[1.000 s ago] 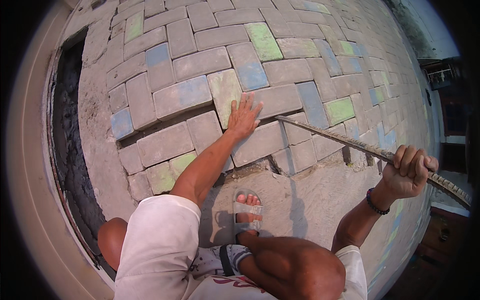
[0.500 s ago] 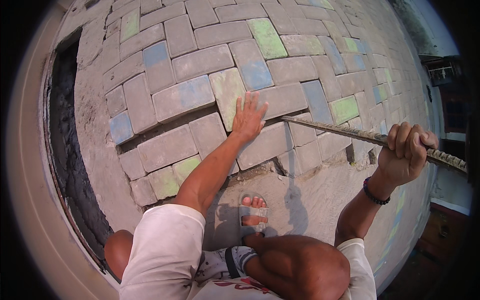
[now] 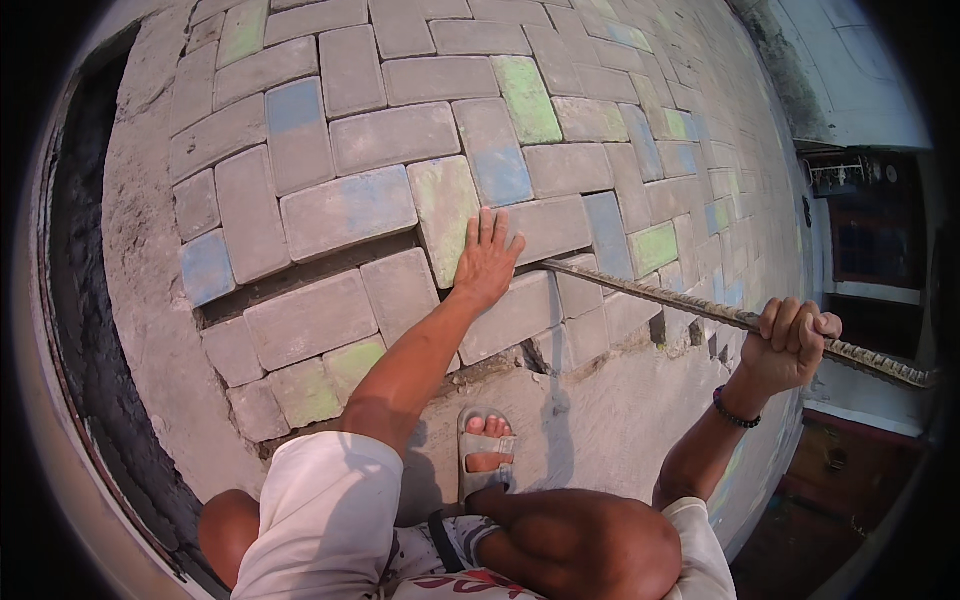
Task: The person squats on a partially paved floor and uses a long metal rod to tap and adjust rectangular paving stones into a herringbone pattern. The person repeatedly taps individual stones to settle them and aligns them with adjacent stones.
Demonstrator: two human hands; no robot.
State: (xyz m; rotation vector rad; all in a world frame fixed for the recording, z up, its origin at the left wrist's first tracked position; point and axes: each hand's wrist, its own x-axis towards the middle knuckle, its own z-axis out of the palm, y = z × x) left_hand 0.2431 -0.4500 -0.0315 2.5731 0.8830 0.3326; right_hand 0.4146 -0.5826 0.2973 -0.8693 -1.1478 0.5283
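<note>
Prying pavers with a steel bar.
Head view: my left hand (image 3: 487,262) lies flat, grip released, on a grey paver (image 3: 520,312); my right hand (image 3: 792,343), at three o'clock, clenches the ribbed bar (image 3: 650,293), tip wedged beside that paver. Levering looks underway; I judge downward pressure comes next.

Your left hand (image 3: 486,260) now lies flatter on the paver (image 3: 448,212), and your right hand (image 3: 790,345) lifts the rebar (image 3: 690,305) slightly higher.
</note>
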